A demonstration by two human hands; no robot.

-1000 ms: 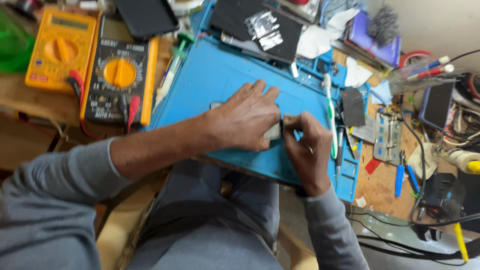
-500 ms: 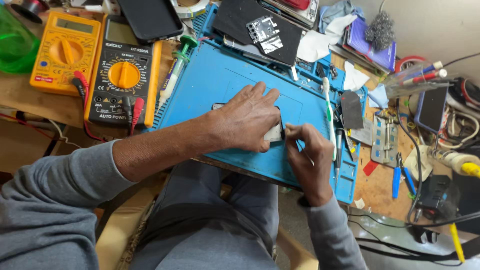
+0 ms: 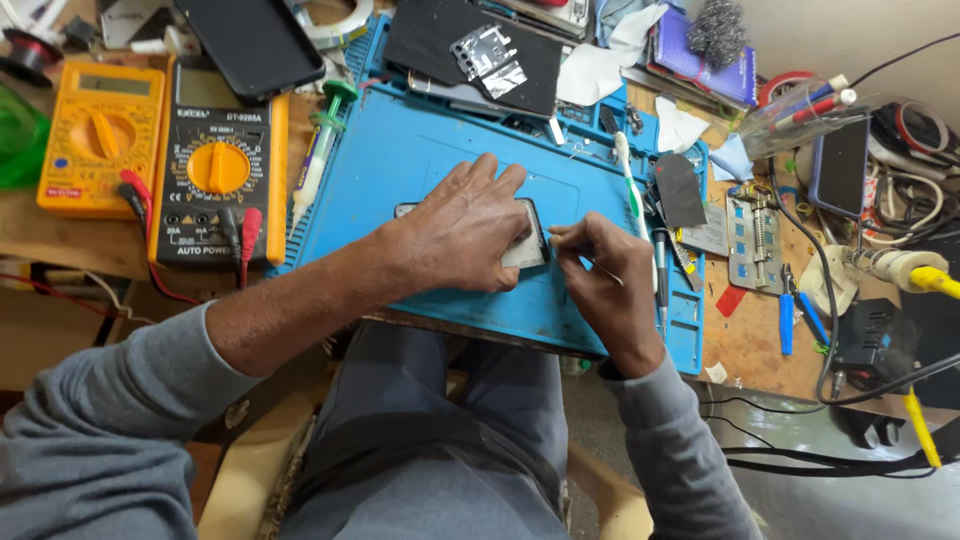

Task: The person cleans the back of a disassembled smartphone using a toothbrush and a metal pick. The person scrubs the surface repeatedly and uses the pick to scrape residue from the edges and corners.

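A phone lies flat, pale back upward, on the blue work mat; a hand covers most of it. Only its right end and a dark left corner show.

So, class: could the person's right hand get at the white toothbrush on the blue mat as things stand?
Probably yes. The right hand is pinched at the edge of the phone, and the white toothbrush lies just beyond it on the blue mat, with nothing lying between them.
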